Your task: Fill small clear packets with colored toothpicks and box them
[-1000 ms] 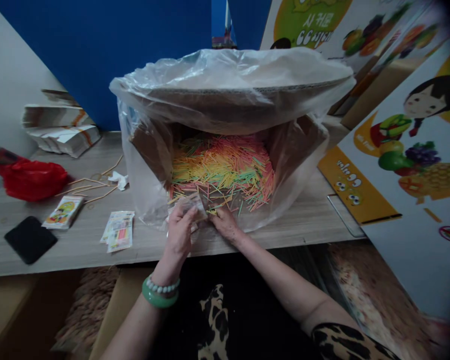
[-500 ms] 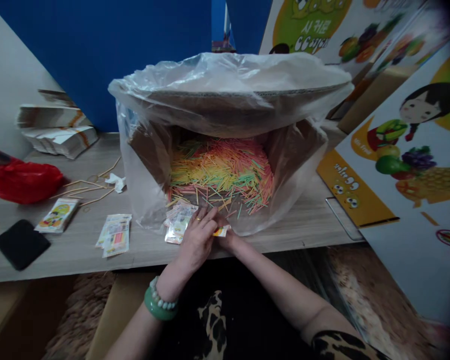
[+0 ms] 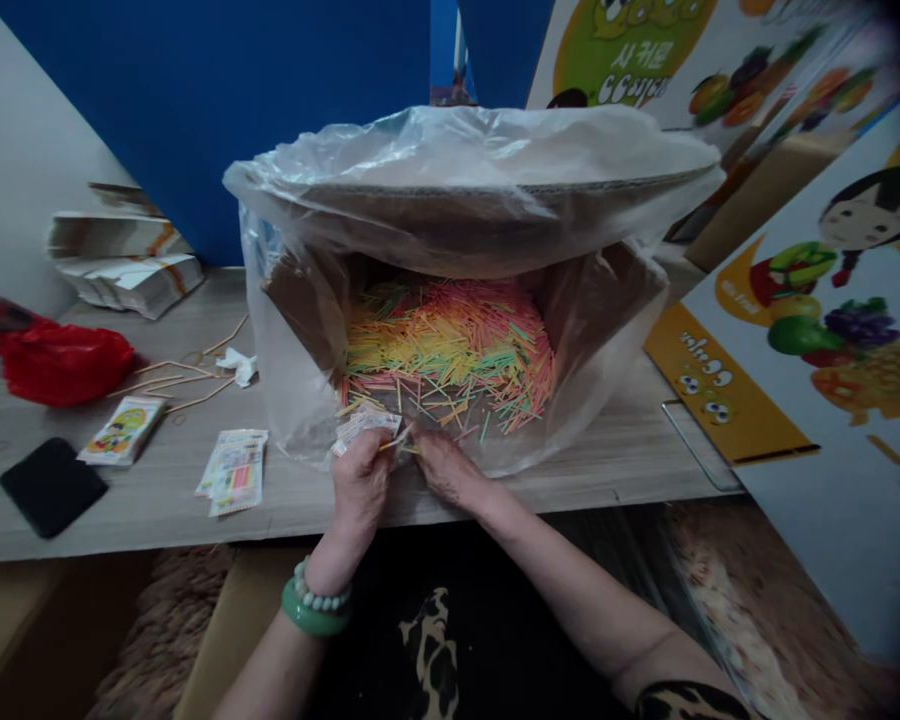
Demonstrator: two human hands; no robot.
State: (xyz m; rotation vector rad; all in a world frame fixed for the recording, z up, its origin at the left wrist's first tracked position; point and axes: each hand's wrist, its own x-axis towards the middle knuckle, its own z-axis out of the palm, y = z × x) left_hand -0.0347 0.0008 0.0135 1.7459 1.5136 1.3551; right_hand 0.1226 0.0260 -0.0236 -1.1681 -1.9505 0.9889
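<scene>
In the head view my left hand, with green bangle and beads at the wrist, is closed near the table's front edge. Its thumb and fingers pinch one side of a small packet, seen almost edge-on and mostly hidden. Opposite it, my right hand has its fingertips closed on the packet's other side. Just behind my left hand lie several clear printed sachets. Beyond both hands, thin coloured candy sticks in pink, yellow and green fill a cardboard box lined with a clear plastic bag, its opening towards me.
On the left are two sachets, a stack of printed wrappers, a black pad, a red plastic bag, rubber bands and bundled white card. A large printed carton stands to the right.
My left hand has drawn back off the sachets and closed into a pinch. My right hand has come out from beneath it, and the hands now face each other with the packet between.
</scene>
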